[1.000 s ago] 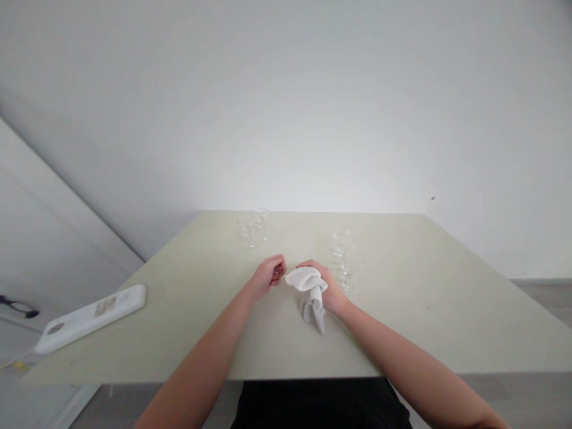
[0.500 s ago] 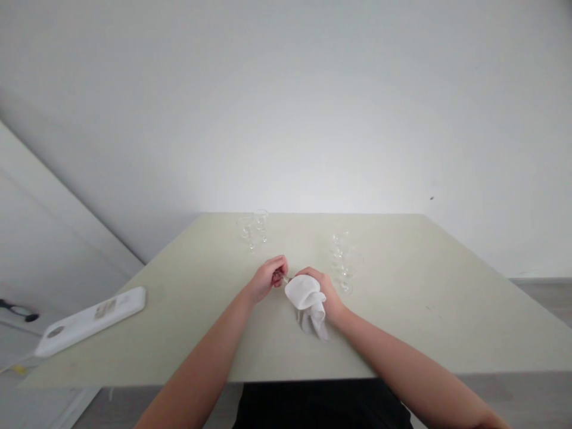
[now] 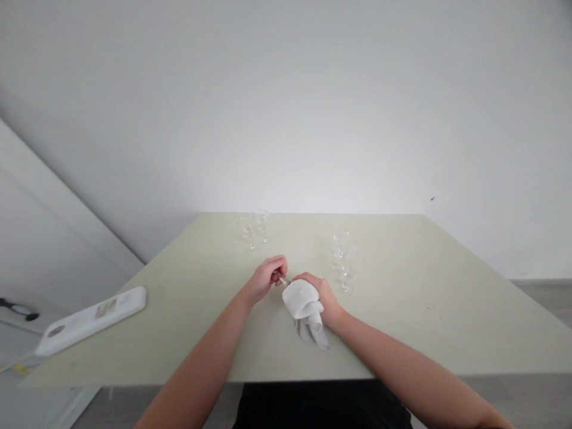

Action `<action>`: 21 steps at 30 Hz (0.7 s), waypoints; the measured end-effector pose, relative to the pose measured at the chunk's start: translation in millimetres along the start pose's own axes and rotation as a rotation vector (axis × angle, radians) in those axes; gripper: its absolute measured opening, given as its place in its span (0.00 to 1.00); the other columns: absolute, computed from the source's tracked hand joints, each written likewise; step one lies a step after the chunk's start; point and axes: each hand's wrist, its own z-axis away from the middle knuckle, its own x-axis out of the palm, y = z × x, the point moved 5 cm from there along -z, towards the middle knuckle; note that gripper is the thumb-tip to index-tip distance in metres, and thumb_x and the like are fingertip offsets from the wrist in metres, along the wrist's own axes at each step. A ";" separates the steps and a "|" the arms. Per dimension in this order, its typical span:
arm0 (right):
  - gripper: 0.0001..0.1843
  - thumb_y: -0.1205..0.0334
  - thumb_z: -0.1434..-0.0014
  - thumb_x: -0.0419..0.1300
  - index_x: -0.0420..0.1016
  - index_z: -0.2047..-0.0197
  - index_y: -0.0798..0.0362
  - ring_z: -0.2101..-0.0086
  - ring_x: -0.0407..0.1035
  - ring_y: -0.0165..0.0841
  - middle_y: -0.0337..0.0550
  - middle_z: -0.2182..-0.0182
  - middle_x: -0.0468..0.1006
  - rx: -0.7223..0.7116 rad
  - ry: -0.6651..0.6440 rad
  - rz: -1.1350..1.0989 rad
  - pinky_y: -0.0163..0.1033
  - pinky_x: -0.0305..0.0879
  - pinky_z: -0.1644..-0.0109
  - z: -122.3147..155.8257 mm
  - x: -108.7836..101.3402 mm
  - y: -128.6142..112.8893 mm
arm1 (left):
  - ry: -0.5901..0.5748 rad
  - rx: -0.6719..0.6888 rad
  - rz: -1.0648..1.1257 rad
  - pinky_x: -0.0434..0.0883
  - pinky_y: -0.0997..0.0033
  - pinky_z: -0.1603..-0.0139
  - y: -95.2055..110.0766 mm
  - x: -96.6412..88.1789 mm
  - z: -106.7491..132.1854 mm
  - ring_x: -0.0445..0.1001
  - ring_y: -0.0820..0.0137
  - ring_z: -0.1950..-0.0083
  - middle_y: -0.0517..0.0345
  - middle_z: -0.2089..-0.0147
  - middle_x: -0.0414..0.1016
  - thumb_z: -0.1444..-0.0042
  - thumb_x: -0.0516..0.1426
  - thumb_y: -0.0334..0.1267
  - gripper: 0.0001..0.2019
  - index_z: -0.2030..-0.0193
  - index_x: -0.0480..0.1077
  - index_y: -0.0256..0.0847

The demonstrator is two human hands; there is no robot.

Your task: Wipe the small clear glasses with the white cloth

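At lower centre of the frame, two bare forearms reach onto a pale table (image 3: 402, 333). The right hand (image 3: 324, 295) is closed round a bunched white cloth (image 3: 304, 307), which wraps something, apparently a small glass (image 3: 284, 280). The left hand (image 3: 267, 277) pinches its clear stem, just visible between the hands. This looks like polishing mid-way; next would call for turning the glass gently inside the cloth. Beyond, right of centre, clear stemmed glasses (image 3: 345, 262) stand; further back, two more glasses (image 3: 252, 229). A white board (image 3: 92, 319) lies at left.
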 end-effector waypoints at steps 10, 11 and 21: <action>0.24 0.63 0.53 0.64 0.66 0.51 0.49 0.63 0.73 0.37 0.41 0.63 0.78 -0.004 -0.004 -0.250 0.42 0.68 0.56 -4.3 -2.2 -1.5 | 0.145 -0.058 0.015 0.50 0.81 0.83 -1.3 -6.1 -2.5 0.53 0.80 0.81 0.62 0.81 0.60 0.50 0.57 0.43 0.14 0.81 0.64 0.36; 0.29 0.62 0.54 0.65 0.62 0.48 0.48 0.62 0.73 0.37 0.41 0.63 0.77 -0.002 0.010 -0.310 0.42 0.69 0.57 -4.4 -2.2 -3.5 | 0.147 -0.065 0.036 0.50 0.81 0.83 -0.7 -7.8 -2.9 0.53 0.80 0.82 0.62 0.81 0.61 0.51 0.57 0.42 0.14 0.80 0.64 0.36; 0.14 0.54 0.38 0.57 0.71 0.52 0.52 0.61 0.72 0.38 0.47 0.57 0.75 0.173 0.182 -0.332 0.46 0.71 0.57 -0.3 0.3 29.8 | 0.354 -0.082 0.406 0.45 0.81 0.86 2.3 -41.0 -5.1 0.49 0.84 0.84 0.66 0.79 0.60 0.53 0.58 0.37 0.10 0.77 0.59 0.37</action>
